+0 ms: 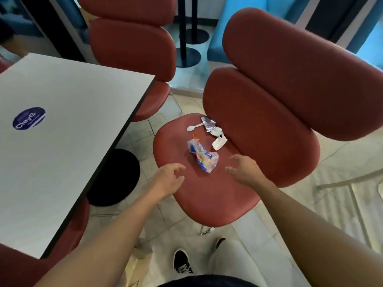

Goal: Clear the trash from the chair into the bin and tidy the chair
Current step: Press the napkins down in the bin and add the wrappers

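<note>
A red padded chair (207, 195) stands in front of me with trash on its seat. A crumpled clear plastic wrapper (203, 155) with blue and orange print lies in the seat's middle. Behind it lie a white plastic spoon (193, 127), a crumpled foil wrapper (209, 123) and white paper scraps (219, 141). My left hand (169, 179) hovers over the seat's front left, fingers loosely curled, holding nothing. My right hand (243, 168) hovers just right of the plastic wrapper, fingers relaxed, empty. No bin is in view.
A grey table (68, 129) with a blue round sticker (29, 118) stands to the left on a black round base (116, 177). Another red chair (132, 48) is behind it. Blue seating (219, 38) is at the back. My shoes (182, 264) are on the tiled floor.
</note>
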